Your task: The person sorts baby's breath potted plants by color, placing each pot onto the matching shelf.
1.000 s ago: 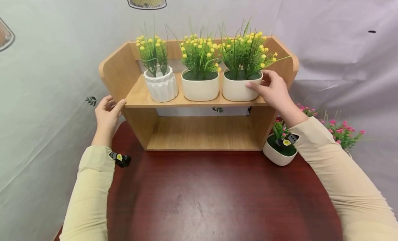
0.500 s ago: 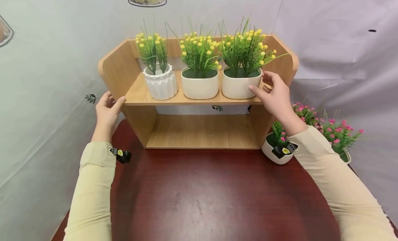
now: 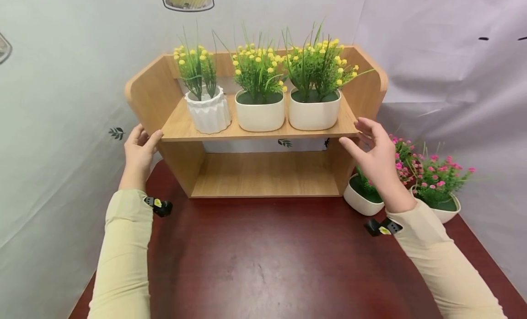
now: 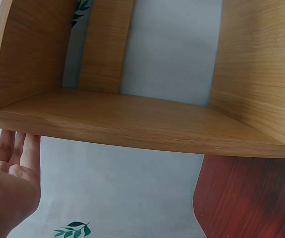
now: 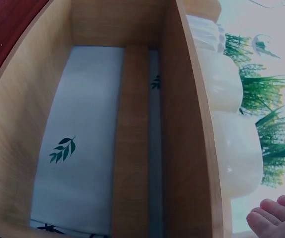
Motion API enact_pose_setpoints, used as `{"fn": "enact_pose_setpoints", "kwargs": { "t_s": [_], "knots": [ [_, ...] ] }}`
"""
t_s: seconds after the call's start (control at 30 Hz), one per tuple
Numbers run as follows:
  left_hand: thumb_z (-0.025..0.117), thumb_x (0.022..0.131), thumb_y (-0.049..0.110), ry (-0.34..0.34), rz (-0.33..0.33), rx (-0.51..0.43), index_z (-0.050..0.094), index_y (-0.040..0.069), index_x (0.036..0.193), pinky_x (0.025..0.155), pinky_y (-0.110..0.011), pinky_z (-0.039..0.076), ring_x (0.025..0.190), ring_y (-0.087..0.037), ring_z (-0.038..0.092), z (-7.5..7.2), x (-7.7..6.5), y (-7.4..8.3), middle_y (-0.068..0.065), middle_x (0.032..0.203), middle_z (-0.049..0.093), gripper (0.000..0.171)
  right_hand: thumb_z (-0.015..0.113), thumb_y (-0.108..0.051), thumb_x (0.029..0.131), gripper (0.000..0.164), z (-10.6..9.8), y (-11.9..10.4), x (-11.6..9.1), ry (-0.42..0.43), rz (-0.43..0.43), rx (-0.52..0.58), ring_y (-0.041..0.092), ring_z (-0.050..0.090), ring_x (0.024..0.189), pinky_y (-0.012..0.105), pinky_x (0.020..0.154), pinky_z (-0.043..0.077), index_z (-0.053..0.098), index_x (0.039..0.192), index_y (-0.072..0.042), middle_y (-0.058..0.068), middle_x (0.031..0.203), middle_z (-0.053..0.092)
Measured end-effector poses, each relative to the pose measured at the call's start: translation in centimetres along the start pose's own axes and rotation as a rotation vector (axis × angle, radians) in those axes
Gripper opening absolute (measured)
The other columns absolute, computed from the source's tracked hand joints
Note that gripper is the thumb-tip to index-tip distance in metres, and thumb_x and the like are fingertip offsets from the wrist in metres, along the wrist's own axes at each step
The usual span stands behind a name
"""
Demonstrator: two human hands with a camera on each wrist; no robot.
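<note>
My left hand [image 3: 138, 158] holds the left side panel of the wooden shelf unit [image 3: 263, 176], thumb at the front edge and fingers along the outer side; the left wrist view shows those fingers [image 4: 31, 153] against the board. At the unit's right end, my right hand [image 3: 378, 159] is apart from the pots, its thumb and fingers spread with nothing between them. On the upper board stand a ribbed white pot [image 3: 209, 115], a smooth white planter [image 3: 260, 116] and another white planter [image 3: 314, 115] nearest my right hand. All three carry yellow flowers and grass.
White planters with pink flowers, one [image 3: 362, 199] beside the unit's right side and another [image 3: 446, 213] farther right, stand on the dark red table [image 3: 247, 255]. A pale cloth wall [image 3: 61, 81] rises close behind and to the left.
My right hand has let go of the rightmost yellow-flowered planter and moved down and right, past the board's end. The left hand stays on the side panel. The camera view shifted slightly.
</note>
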State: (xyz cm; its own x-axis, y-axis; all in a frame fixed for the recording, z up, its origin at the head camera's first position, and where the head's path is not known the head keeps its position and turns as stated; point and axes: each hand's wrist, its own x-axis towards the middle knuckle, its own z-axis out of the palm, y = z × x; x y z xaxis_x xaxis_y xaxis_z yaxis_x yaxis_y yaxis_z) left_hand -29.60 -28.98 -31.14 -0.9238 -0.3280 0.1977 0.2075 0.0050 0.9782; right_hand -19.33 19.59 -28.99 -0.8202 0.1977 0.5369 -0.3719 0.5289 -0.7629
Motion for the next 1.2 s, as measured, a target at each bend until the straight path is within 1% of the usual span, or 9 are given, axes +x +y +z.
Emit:
{"fn": "enact_pose_setpoints", "kwargs": {
  "t_s": [0.1,0.3,0.43,0.57,0.67,0.8,1.0,1.1,1.2],
  "knots": [
    [0.07,0.086,0.017,-0.002,-0.019,0.0,0.057,0.026,0.129,0.107,-0.039,0.036,0.113,-0.012,0.052,0.1,-0.1,0.1,-0.001,0.129,0.055,0.045,0.073,-0.012,0.084,0.055,-0.3,0.9,-1.0,0.045,-0.004,-0.014,0.02,0.056,0.118,0.027,0.101,0.044,0.05,0.132,-0.001,0.015,0.128,0.056],
    [0.069,0.087,0.016,0.039,-0.044,-0.007,0.059,0.025,0.127,0.111,-0.042,0.033,0.116,-0.014,0.051,0.5,0.0,0.3,-0.003,0.132,0.054,0.042,0.073,0.0,0.081,0.051,-0.4,2.9,-3.2,0.116,-0.037,0.018,-0.005,0.053,0.105,0.013,0.095,0.043,0.052,0.127,0.005,0.012,0.119,0.059],
    [0.069,0.087,0.018,0.046,-0.032,-0.001,0.06,0.025,0.126,0.11,-0.042,0.034,0.116,-0.015,0.051,0.6,0.0,0.2,-0.004,0.131,0.054,0.041,0.071,0.005,0.08,0.05,-0.2,4.2,-4.6,0.133,-0.049,0.049,-0.006,0.054,0.106,0.011,0.094,0.042,0.052,0.126,0.008,0.011,0.117,0.059],
    [0.07,0.086,0.018,0.059,-0.036,-0.027,0.06,0.024,0.128,0.109,-0.04,0.036,0.114,-0.014,0.052,0.7,0.0,-0.1,-0.003,0.128,0.056,0.043,0.071,0.01,0.077,0.049,-0.4,5.4,-6.0,0.164,-0.052,0.057,-0.008,0.055,0.103,0.008,0.091,0.042,0.054,0.123,0.009,-0.005,0.112,0.059],
    [0.071,0.085,0.016,0.084,-0.051,-0.085,0.061,0.021,0.128,0.107,-0.037,0.038,0.11,-0.014,0.055,0.8,0.1,-0.2,-0.001,0.122,0.059,0.044,0.071,0.013,0.076,0.049,-0.5,6.3,-6.9,0.184,-0.051,0.058,-0.008,0.055,0.101,0.008,0.089,0.042,0.055,0.121,0.011,-0.015,0.11,0.056],
    [0.072,0.084,0.014,0.092,-0.059,-0.139,0.062,0.019,0.127,0.108,-0.036,0.038,0.106,-0.014,0.056,0.8,0.0,-0.1,-0.002,0.119,0.06,0.045,0.071,0.013,0.076,0.048,-0.8,7.3,-8.1,0.195,-0.039,0.034,-0.008,0.055,0.101,0.006,0.087,0.042,0.055,0.121,0.011,-0.016,0.11,0.055],
    [0.071,0.085,0.014,0.092,-0.073,-0.153,0.06,0.017,0.13,0.109,-0.037,0.037,0.105,-0.013,0.057,1.0,-0.1,0.1,-0.003,0.119,0.059,0.046,0.072,0.008,0.077,0.046,-1.2,9.0,-10.0,0.211,0.024,-0.053,-0.013,0.053,0.096,0.005,0.07,0.039,0.057,0.121,0.009,-0.023,0.107,0.053],
    [0.071,0.085,0.011,0.105,-0.084,-0.192,0.061,0.015,0.129,0.107,-0.035,0.038,0.101,-0.013,0.057,1.1,0.0,0.0,-0.001,0.11,0.062,0.046,0.073,0.005,0.077,0.046,-1.3,9.9,-10.7,0.219,0.081,-0.09,-0.014,0.05,0.093,0.005,0.071,0.038,0.057,0.12,0.008,-0.021,0.106,0.053],
    [0.071,0.084,0.01,0.109,-0.091,-0.208,0.061,0.015,0.129,0.107,-0.034,0.039,0.1,-0.012,0.058,1.0,0.0,-0.1,0.001,0.107,0.062,0.046,0.073,0.002,0.078,0.046,-1.2,10.8,-11.4,0.224,0.129,-0.107,-0.014,0.048,0.092,0.003,0.076,0.038,0.057,0.12,0.009,-0.002,0.107,0.06]
  ]
}}
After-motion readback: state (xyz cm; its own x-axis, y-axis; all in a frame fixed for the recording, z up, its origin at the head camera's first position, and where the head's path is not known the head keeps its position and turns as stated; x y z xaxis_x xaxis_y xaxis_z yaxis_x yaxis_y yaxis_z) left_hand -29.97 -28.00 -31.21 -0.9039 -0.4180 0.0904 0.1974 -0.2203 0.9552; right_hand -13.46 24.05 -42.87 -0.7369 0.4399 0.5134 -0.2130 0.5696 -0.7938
